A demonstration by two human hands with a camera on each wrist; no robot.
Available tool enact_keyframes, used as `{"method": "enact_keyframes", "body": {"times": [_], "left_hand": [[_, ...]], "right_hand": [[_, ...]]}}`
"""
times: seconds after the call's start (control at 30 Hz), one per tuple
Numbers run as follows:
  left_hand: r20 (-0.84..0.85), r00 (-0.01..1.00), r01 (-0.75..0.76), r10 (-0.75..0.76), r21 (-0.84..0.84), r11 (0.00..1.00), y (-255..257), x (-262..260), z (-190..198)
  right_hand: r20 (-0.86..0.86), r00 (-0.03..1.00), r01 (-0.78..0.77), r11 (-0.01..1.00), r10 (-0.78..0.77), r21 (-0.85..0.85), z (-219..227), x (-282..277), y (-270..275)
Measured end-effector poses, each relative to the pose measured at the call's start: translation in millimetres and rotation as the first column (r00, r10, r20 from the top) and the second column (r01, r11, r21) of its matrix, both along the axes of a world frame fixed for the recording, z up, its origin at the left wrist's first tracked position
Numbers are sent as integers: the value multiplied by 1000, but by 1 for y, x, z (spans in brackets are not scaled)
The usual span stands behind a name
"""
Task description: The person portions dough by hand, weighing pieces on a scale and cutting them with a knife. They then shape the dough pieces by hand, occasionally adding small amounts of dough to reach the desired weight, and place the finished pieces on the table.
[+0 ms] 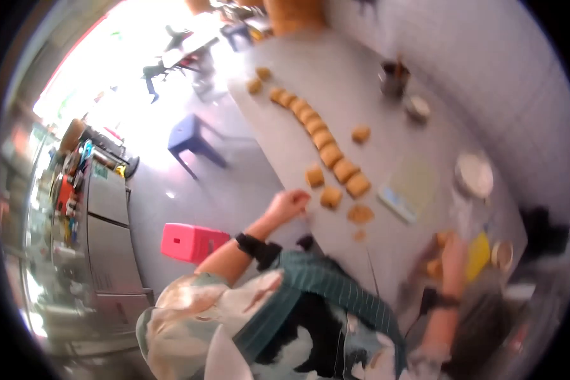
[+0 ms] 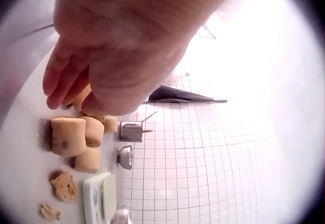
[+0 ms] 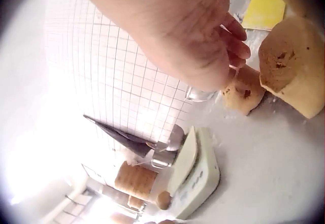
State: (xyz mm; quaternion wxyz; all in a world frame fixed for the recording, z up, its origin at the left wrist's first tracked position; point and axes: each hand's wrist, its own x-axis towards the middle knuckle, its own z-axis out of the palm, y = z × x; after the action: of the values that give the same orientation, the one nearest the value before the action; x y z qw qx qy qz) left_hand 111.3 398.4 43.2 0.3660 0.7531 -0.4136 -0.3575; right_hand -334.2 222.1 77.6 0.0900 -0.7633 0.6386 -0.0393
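Note:
My left hand [image 1: 289, 206] is over the table's near edge, fingers loosely curled with nothing visible in them. Close by are two short dough pieces [image 1: 330, 197], beside a long curved row of similar pieces [image 1: 323, 139]. In the left wrist view, a thick dough cylinder [image 2: 68, 136] lies below the fingertips. At the table's right part, my right hand [image 1: 453, 253] reaches down with loosely bent fingers. Its fingertips are right at a torn dough piece [image 3: 242, 91], partly hidden behind the hand. A larger dough lump [image 3: 294, 64] with a torn face lies beside that.
A kitchen scale [image 1: 399, 201] stands mid-table, near flat dough scraps [image 1: 361, 214]. Along the wall are a metal mug [image 1: 394, 79], a small bowl [image 1: 417, 109] and a wider bowl [image 1: 474, 175]. A yellow scraper [image 1: 478, 256] lies beyond my right hand. Pink [image 1: 190, 242] and blue stools [image 1: 193, 140] stand left.

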Motion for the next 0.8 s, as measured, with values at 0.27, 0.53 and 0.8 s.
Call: {"method": "enact_keyframes", "body": {"times": [0.27,0.53,0.8], "left_hand": [[325,944,124,-62,-173,977,-25,25,9],[443,858,402,-262,-260,878,-60,31,30],[423,858,438,-291,-304,846,-91,78,16]], "right_hand": [[360,932,-13,996,46,-93,-7,50,42],[528,758,-391,915,383,-102,1,225,80],[204,764,-597,791,612,-136,-40,299,71]]}}
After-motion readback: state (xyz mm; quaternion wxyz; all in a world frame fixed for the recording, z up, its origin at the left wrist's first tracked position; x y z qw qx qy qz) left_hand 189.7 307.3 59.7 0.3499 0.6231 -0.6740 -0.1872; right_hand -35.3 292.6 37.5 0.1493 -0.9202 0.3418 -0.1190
